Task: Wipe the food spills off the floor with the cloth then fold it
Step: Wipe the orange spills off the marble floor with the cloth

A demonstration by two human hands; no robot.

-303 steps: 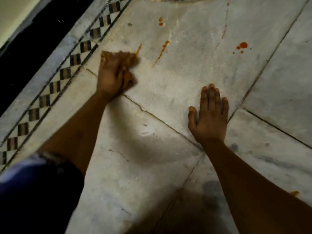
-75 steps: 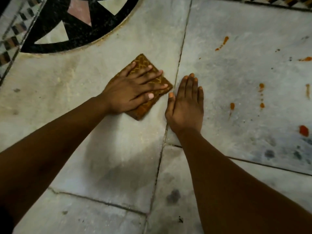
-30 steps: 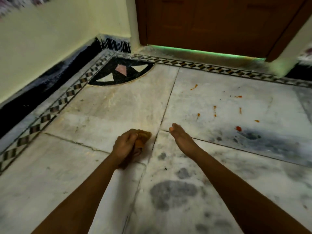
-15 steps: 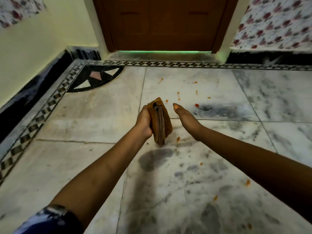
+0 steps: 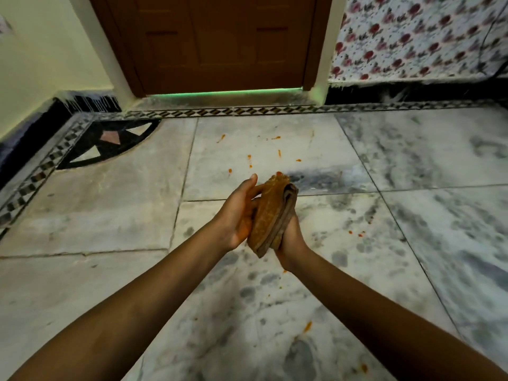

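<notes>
The cloth (image 5: 272, 213) is folded into a thick brown-orange bundle and held up above the floor (image 5: 110, 204), standing nearly on edge between both hands, its layered edges facing right. The left hand (image 5: 237, 213) lies against its left face, palm toward it, with the thumb raised beside the top corner and the fingers behind the fabric. The right hand (image 5: 290, 237) cups the lower right edge from beneath — its fingers are hidden behind the bundle, so how tightly they curl cannot be told. Orange food spills (image 5: 248, 158) dot the marble tiles beyond the hands, with more specks to the right and near the bottom edge. Farther off, a patterned border strip (image 5: 220, 112) runs along a brown wooden door (image 5: 220, 42), with a floral-patterned wall covering (image 5: 417, 37) on the right.
</notes>
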